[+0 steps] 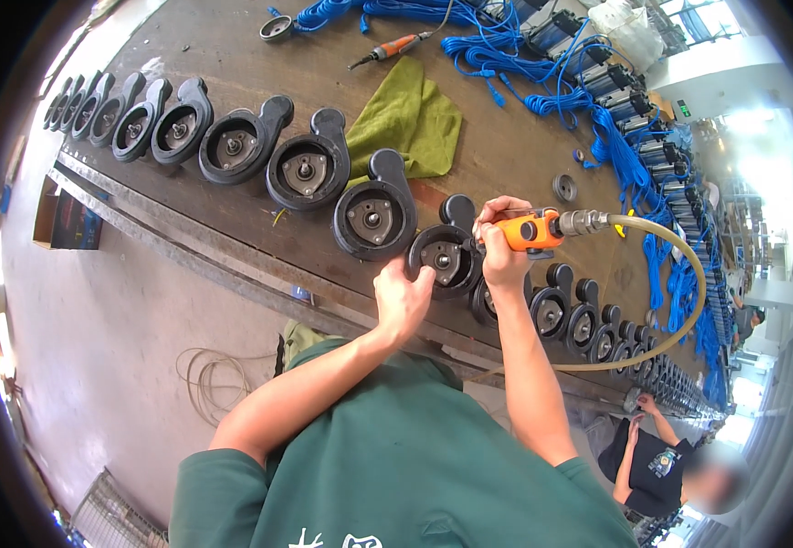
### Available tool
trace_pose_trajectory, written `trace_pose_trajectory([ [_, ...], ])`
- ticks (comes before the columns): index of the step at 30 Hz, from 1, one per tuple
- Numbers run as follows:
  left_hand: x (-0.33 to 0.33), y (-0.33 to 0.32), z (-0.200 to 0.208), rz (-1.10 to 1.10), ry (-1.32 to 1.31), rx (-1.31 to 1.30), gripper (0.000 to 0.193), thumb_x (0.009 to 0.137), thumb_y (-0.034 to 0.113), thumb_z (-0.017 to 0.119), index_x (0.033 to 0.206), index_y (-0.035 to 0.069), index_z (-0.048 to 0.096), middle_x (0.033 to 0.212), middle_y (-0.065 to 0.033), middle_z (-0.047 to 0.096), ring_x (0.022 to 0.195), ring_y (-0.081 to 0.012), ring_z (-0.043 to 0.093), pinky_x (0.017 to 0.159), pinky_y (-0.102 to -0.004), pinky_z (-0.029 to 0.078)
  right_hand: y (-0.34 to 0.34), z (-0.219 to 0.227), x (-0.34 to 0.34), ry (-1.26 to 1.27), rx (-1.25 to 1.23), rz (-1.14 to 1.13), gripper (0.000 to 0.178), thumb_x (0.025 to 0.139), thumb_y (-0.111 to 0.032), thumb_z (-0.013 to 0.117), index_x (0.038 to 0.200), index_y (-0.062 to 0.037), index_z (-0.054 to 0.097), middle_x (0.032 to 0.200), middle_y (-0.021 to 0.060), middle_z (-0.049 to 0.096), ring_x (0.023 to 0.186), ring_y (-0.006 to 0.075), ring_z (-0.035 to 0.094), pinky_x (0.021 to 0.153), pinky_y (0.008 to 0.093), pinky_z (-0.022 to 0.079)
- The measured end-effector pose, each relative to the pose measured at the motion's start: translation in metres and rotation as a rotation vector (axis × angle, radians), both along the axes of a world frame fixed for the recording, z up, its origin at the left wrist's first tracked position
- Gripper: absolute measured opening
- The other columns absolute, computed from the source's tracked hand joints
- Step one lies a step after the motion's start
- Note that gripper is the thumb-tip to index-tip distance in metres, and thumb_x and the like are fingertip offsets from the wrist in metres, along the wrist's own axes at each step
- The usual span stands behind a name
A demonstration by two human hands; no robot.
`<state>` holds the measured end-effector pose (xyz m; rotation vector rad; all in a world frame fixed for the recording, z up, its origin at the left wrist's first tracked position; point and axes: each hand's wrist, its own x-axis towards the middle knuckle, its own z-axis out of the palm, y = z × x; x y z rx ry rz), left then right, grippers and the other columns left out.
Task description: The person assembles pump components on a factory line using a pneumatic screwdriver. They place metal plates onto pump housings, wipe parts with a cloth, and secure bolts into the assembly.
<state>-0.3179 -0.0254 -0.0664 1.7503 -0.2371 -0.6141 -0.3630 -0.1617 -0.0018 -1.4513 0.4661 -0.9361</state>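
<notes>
My right hand [503,251] is closed around an orange air tool [531,231], its metal coupling joined to a tan hose [699,274]. The tool lies across the side of a round black housing [430,239], and its working end is hidden behind my fingers. On that housing's near left rim my left hand [403,297] has a grip, with the thumb over the edge. Inside the housing is a grey metal plate [444,259] with a shaft at its centre. To its left stands a similar black housing [373,219], untouched by either hand.
A long row of like housings [234,146] lines the bench [223,50] on both sides. Beyond lie a green cloth [405,119], another orange tool [396,46] and motors [629,105] with blue cables [611,151]. A co-worker [656,466] works farther along at right.
</notes>
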Motion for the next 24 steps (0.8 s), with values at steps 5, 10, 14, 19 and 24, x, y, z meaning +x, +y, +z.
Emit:
trace_pose_trajectory([
  [5, -0.001, 0.003, 0.001, -0.032, 0.067, -0.036, 0.030, 0.081, 0.016, 0.066, 0.101, -0.006, 0.067, 0.084, -0.0223, 0.071, 0.076, -0.0288, 0.069, 0.075, -0.0376, 0.054, 0.003, -0.002, -0.001, 0.004, -0.019, -0.001, 0.020, 0.081, 0.005, 0.057, 0.101, -0.0004, 0.056, 0.083, 0.0067, 0.063, 0.072, 0.0110, 0.060, 0.066, 0.0247, 0.052],
  [10, -0.002, 0.002, -0.005, -0.035, 0.065, -0.005, 0.027, 0.081, 0.014, 0.065, 0.100, -0.006, 0.068, 0.078, -0.0159, 0.071, 0.069, -0.0160, 0.064, 0.070, -0.0324, 0.053, 0.003, -0.007, -0.001, 0.029, -0.063, -0.049, 0.025, 0.080, 0.005, 0.058, 0.105, 0.0012, 0.057, 0.085, 0.0074, 0.064, 0.070, 0.0102, 0.060, 0.065, 0.0239, 0.051],
  [14, 0.001, 0.001, 0.003, -0.051, 0.065, 0.007, 0.029, 0.080, 0.016, 0.066, 0.100, -0.006, 0.069, 0.082, -0.0192, 0.071, 0.073, -0.0226, 0.067, 0.074, -0.0356, 0.053, 0.008, 0.013, -0.004, 0.004, -0.070, -0.056, 0.026, 0.081, 0.006, 0.057, 0.107, 0.0018, 0.057, 0.089, 0.0079, 0.065, 0.070, 0.0106, 0.061, 0.065, 0.0236, 0.052],
  [19, 0.001, 0.003, 0.003, -0.043, 0.098, 0.026, 0.033, 0.079, 0.019, 0.067, 0.101, -0.005, 0.069, 0.085, -0.0224, 0.071, 0.079, -0.0306, 0.070, 0.080, -0.0394, 0.054, 0.035, 0.027, -0.022, -0.032, -0.003, -0.030, 0.033, 0.081, 0.004, 0.050, 0.113, 0.0005, 0.052, 0.092, 0.0097, 0.059, 0.068, 0.0137, 0.055, 0.062, 0.0268, 0.049],
  [24, 0.003, 0.004, 0.005, -0.062, 0.116, 0.000, 0.033, 0.080, 0.019, 0.066, 0.102, -0.005, 0.069, 0.084, -0.0213, 0.071, 0.077, -0.0294, 0.070, 0.079, -0.0387, 0.054, 0.047, 0.006, -0.033, 0.021, 0.016, -0.033, 0.032, 0.081, 0.004, 0.052, 0.113, -0.0001, 0.052, 0.092, 0.0081, 0.059, 0.068, 0.0124, 0.055, 0.063, 0.0266, 0.049],
])
